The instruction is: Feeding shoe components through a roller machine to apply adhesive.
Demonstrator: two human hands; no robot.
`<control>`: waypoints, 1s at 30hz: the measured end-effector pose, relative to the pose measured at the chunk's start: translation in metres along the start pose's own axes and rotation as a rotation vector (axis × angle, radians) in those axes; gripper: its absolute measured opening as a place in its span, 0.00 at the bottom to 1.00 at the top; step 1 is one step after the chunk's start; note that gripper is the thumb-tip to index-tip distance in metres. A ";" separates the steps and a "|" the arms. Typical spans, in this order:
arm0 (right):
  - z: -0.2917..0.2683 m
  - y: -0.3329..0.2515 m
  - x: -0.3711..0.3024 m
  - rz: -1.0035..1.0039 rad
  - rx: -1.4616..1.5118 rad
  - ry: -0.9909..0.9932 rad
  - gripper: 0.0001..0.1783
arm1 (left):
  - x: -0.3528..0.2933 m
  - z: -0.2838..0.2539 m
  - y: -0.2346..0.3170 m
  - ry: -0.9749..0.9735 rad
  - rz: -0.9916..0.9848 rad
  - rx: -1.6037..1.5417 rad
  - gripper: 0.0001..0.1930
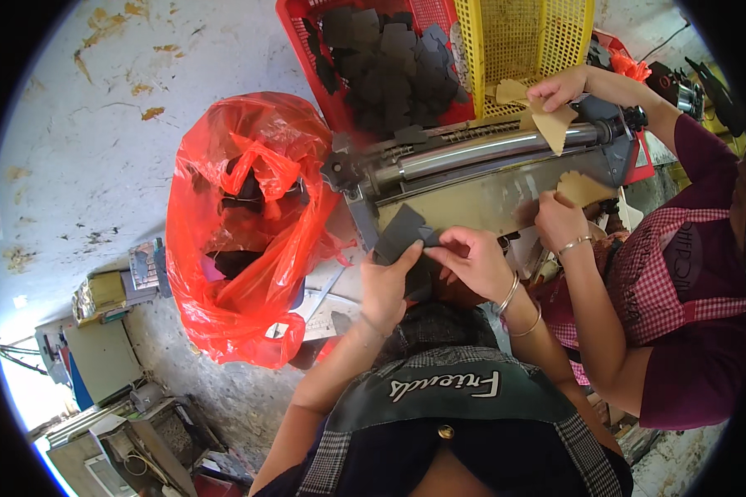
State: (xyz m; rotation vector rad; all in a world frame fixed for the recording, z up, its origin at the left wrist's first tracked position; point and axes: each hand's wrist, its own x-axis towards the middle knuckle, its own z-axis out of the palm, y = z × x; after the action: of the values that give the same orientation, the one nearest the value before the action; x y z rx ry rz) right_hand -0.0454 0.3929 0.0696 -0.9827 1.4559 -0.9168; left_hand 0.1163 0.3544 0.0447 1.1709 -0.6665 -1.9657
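Observation:
My left hand (384, 290) grips a dark grey, flat cut piece (399, 234) between thumb and fingers, in front of the roller machine (493, 156). My right hand (482, 263) pinches a small notched corner at the right side of the same piece, fingertips close to the left thumb. More dark material hangs below the fingers, partly hidden by the hands. On the right, a co-worker's far hand (559, 87) holds a tan cut piece (554, 126) over the roller. The co-worker's near hand (562, 219) holds another tan piece (586, 189).
Left of the machine stands a red plastic bag (199, 207) with dark contents. Behind the roller are a red basket (294, 41) heaped with dark grey pieces (381, 62) and a yellow basket (471, 41) with tan pieces. The co-worker's arms reach in close at my right.

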 end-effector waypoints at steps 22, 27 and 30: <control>-0.001 0.012 -0.033 0.082 0.212 0.090 0.10 | -0.029 0.000 0.015 -0.086 -0.166 -0.060 0.13; -0.010 0.017 -0.018 0.079 0.085 0.062 0.10 | -0.024 -0.013 0.006 -0.079 -0.142 -0.027 0.16; -0.026 0.010 0.005 0.170 0.008 0.098 0.12 | -0.022 -0.012 0.004 -0.025 -0.080 0.021 0.15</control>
State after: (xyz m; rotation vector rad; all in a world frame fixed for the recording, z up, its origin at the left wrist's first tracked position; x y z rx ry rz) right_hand -0.0725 0.3924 0.0607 -0.8035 1.5910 -0.8555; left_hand 0.1347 0.3690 0.0533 1.2042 -0.6643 -2.0477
